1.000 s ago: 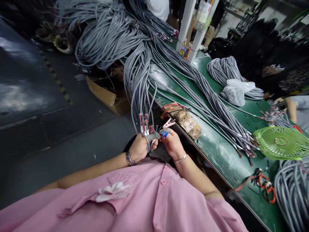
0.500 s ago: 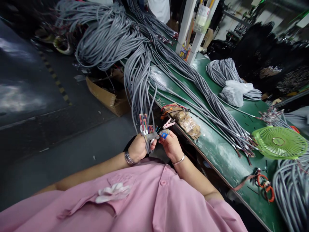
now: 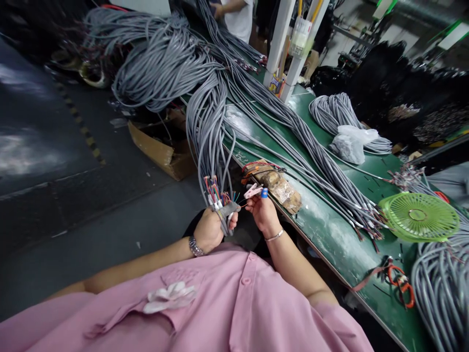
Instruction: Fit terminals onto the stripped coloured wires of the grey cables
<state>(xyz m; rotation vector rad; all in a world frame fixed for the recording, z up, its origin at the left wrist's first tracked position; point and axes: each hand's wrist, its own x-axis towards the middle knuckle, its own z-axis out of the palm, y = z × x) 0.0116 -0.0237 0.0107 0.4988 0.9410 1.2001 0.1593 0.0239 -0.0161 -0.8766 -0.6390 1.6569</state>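
Observation:
My left hand is closed round a bundle of grey cables, with grey covering on its thumb. White sleeves and stripped coloured wires stand up out of this fist. Just to the right, my right hand has its fingertips drawn together. A thin wire runs from the bundle to those fingertips; their exact hold is too small to see clearly. Blue tape wraps one raised right finger. Behind that hand, a pink clip sits at the bench edge, partly overlapped by the fingers.
Long grey cables lie across the green bench. A taped brown block, a green fan and orange-handled scissors are on it. A cardboard box stands on the floor. Another person is at the back.
My right hand has moved a little away from the left, and its blue-taped finger has lifted. The left hand keeps the cable bundle. The other person's arm has come into view.

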